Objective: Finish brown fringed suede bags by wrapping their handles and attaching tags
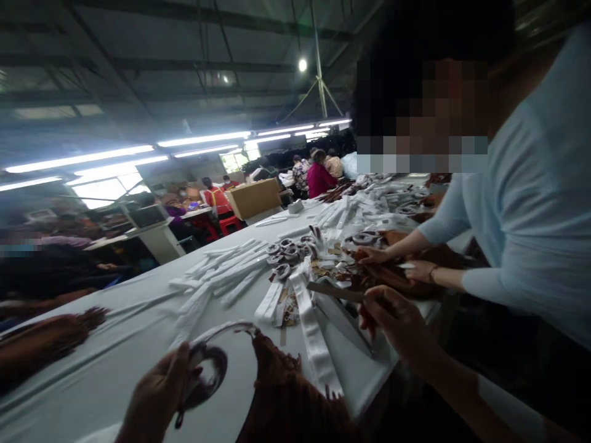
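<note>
Coil: a wound coil point(221, 371) of narrow strip is at the lower left, lifted just above the table point(240, 375); its free end arcs to the brown fabric point(295, 403).
Left hand: the left hand point(157, 384) pinches the coil at one side between thumb and fingers, presumably to prevent the turns from loosening.
Right hand: the right hand point(397, 320) pinches one end of a flat, dark strip point(335, 291), leaving its length exposed; material cannot be determined.
Brown fabric: hangs over the near table edge, between the two hands, probably so that its fringed end lies within reach of both.
White band: the white band point(316, 335) lies lengthwise beside the brown fabric.
Spare coils: the spare coils point(282, 255) sit clustered mid-table, apparently grouped for easy pick-up.
White strips: the white strips point(226, 267) lie in loose piles, roughly parallel, likely to limit tangling.
Co-worker: a co-worker point(540, 191) in pale blue sleeves leans over the right side, both hands on brown material.
</note>
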Demonstrator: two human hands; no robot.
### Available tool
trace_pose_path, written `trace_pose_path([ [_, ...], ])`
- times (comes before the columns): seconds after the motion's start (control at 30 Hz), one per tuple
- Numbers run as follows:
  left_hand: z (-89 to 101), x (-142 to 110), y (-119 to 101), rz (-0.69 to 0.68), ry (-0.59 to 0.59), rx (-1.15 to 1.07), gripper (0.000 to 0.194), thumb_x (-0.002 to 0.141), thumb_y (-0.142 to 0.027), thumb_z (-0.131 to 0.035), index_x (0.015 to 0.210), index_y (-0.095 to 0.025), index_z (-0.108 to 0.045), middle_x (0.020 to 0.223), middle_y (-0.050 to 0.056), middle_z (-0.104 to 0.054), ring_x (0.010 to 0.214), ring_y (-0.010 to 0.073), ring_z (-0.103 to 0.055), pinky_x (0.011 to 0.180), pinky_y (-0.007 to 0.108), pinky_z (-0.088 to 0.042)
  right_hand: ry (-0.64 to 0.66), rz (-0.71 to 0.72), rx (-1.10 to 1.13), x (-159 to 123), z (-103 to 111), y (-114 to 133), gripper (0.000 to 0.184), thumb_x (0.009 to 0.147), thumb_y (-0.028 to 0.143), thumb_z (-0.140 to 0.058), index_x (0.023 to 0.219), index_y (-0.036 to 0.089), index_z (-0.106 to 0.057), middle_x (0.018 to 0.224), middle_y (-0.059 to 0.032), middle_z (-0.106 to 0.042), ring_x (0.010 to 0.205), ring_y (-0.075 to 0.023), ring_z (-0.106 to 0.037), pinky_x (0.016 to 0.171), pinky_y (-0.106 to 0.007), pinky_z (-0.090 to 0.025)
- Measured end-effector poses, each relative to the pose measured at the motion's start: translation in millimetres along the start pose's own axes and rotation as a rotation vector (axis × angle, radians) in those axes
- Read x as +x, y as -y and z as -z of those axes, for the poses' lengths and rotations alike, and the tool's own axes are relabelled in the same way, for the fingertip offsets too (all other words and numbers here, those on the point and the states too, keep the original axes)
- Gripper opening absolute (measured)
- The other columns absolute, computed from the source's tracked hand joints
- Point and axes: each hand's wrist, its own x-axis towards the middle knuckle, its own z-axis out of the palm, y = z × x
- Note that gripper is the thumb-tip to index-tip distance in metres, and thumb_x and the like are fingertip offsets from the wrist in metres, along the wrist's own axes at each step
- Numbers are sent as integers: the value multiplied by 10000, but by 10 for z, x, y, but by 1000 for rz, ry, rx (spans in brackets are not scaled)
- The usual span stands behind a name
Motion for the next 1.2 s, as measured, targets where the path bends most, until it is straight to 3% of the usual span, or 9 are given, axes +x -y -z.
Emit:
trace_pose_path([
  [0.13,102,-137,-110,80,67,-214,612,668,-771,-624,716,-162,-655,549,35,-662,533,206,-671,428,233,-474,303,-81,243,-505,-892,369,285,899,468,-616,828,195,-575,602,-3,-645,480,-130,-592,459,-232,-471],
  [0.23,138,-147,-38,75,66,-289,609,685,-779,-609,623,-174,-573,485,-3,-569,438,138,-571,386,197,-381,449,-333,399,-793,-1501,386,311,836,493,-661,838,210,-532,602,21,-637,421,-130,-567,388,-223,-424],
  [0.33,165,-130,92,76,62,-359,619,689,-795,-598,600,-188,-520,466,-30,-500,432,122,-543,376,185,-358,495,-546,470,-903,-1862,364,358,739,479,-739,857,213,-530,591,43,-622,402,-126,-544,373,-219,-393],
  [0.47,175,-132,207,81,83,-403,632,707,-810,-575,631,-184,-534,486,-19,-521,451,122,-555,372,173,-349,444,-532,505,-772,-1967,413,336,667,393,-829,776,175,-599,550,52,-569,451,-80,-495,429,-194,-376],
  [0.63,148,-155,229,97,83,-433,634,690,-800,-611,628,-172,-551,482,-16,-528,450,122,-562,377,170,-358,480,-506,706,-602,-2165,511,384,675,440,-843,834,183,-606,767,-14,-698,625,-133,-629,612,-265,-529],
  [0.77,164,-162,215,93,96,-437,609,706,-780,-614,640,-177,-557,479,-21,-516,445,129,-562,369,175,-362,550,-556,693,-643,-2462,522,439,698,528,-799,798,204,-521,480,88,-503,389,-107,-503,411,-224,-411],
  [0.97,185,-170,225,55,107,-355,589,774,-755,-559,629,-185,-524,502,-15,-538,404,100,-498,372,184,-352,700,-595,586,-629,-2571,608,369,704,449,-754,855,162,-578,818,-65,-734,739,-183,-705,554,-234,-512],
  [1.1,172,-200,220,35,89,-323,575,799,-733,-544,633,-182,-538,509,-11,-542,438,100,-504,393,178,-343,660,-619,633,-555,-2604,611,400,666,458,-775,830,186,-532,686,-9,-689,667,-195,-712,563,-263,-528],
  [1.2,169,-214,202,50,100,-323,572,799,-731,-542,644,-181,-544,522,-15,-541,444,102,-507,405,185,-354,641,-622,605,-569,-2659,562,466,668,543,-786,814,196,-513,594,43,-612,511,-151,-646,456,-225,-464],
])
